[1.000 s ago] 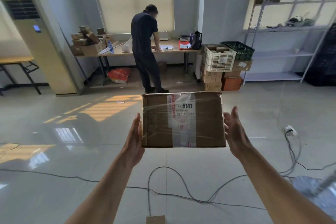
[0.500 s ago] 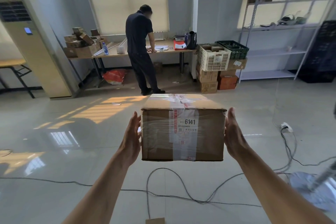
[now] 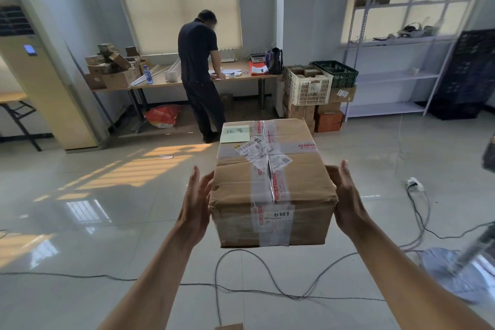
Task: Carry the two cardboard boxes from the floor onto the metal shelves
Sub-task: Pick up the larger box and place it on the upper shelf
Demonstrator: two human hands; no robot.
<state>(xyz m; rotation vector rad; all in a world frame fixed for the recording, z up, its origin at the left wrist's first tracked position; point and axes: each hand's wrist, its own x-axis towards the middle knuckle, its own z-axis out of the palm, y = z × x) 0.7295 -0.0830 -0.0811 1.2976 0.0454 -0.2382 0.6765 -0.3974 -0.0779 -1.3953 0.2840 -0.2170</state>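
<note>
Item in hand: I am holding one taped cardboard box (image 3: 272,185) in the air, near centre, clear of the floor (image 3: 80,209).
Left hand (image 3: 194,206): I am pressing the flat palm against the box's left side, fingers spread and pointing up.
Right hand (image 3: 348,202): I am pressing it flat against the right side; the box is clamped between the two palms.
Change: a second ago only the labelled front face was showing; now the box is tipping its taped top toward me and sitting nearer and larger in view.
Meaning: I judge the lift finished and the carry under way.
Destination: the metal shelves (image 3: 393,75) are standing far right, well apart from the box.
Second box: only a cardboard corner (image 3: 229,326) is showing at the near edge.
Hazard: cables (image 3: 241,286) are lying across the floor near me.
Bystander: a person (image 3: 199,72) is working at the far table (image 3: 171,82).
</note>
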